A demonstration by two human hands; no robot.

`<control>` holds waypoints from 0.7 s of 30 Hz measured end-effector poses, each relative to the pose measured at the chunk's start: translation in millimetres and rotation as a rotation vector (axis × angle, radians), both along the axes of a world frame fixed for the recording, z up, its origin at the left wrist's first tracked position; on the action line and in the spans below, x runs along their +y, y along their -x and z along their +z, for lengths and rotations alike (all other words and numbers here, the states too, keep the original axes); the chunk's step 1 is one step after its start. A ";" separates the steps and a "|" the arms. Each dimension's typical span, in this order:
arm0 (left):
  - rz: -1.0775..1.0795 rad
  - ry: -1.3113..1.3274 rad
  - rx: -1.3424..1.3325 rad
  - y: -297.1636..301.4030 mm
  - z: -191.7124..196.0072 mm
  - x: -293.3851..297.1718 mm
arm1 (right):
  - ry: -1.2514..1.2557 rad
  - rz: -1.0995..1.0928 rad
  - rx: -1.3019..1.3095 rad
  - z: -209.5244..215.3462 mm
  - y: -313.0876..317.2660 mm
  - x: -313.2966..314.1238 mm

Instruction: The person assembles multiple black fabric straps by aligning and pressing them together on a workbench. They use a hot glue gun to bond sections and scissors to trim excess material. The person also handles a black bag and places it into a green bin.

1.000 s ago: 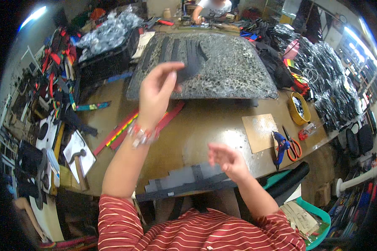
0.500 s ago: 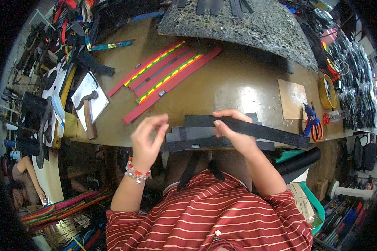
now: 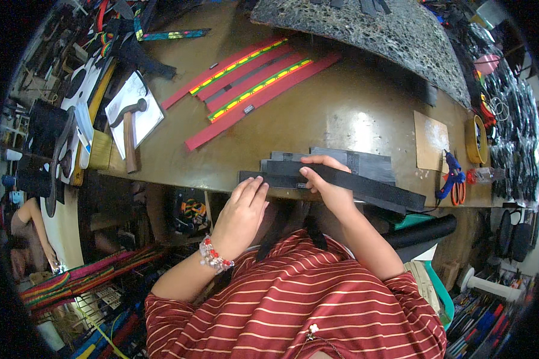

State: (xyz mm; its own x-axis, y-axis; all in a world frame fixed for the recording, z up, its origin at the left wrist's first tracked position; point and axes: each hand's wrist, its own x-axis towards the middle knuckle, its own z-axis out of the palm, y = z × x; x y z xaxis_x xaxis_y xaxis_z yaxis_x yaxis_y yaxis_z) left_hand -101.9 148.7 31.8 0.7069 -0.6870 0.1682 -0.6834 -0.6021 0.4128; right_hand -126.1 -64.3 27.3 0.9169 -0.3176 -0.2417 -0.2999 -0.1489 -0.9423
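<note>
My right hand [image 3: 334, 186] pinches a long black strip [image 3: 384, 192] between thumb and fingers, near its left part. Beneath it, at the table's front edge, lies another black strip [image 3: 281, 180] with a small pale label. My left hand [image 3: 241, 209] rests its outstretched fingers on that lower strip's left end, with the thumb hidden. Behind the held strip lie several dark grey pieces [image 3: 374, 166], overlapping one another and partly covered.
Farther back lie red strips [image 3: 212, 131] with yellow-green bands. A hammer [image 3: 129, 137] rests on white paper at left. At right are a cardboard piece [image 3: 431, 143], a blue glue gun [image 3: 452, 176], orange-handled scissors [image 3: 459, 192] and a yellow tape roll [image 3: 477, 139]. A speckled board [image 3: 377, 48] stands behind.
My left hand has come down and right, from above the pieces onto the lower strip's end. My right hand keeps hold of the black strip. The whole view has shifted slightly.
</note>
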 end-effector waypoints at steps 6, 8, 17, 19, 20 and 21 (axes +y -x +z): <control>-0.055 -0.026 -0.063 -3.2 -4.0 1.7 | 0.117 0.002 -0.046 -2.6 -4.1 8.7; -0.070 -0.034 -0.064 -3.6 -4.4 1.7 | 0.132 0.005 -0.041 -3.9 -5.0 10.1; -0.067 -0.034 -0.083 -4.0 -3.7 0.9 | 0.206 0.003 -0.079 -5.9 -5.8 10.6; -0.063 -0.036 -0.091 -3.5 -3.5 0.0 | 0.229 0.012 -0.090 -6.9 -5.9 10.1; -0.064 -0.042 -0.094 -3.5 -3.5 -0.4 | 0.235 0.021 -0.088 -7.7 -6.0 9.8; -0.063 -0.047 -0.098 -3.5 -3.3 -0.8 | 0.243 0.027 -0.090 -8.5 -6.1 9.1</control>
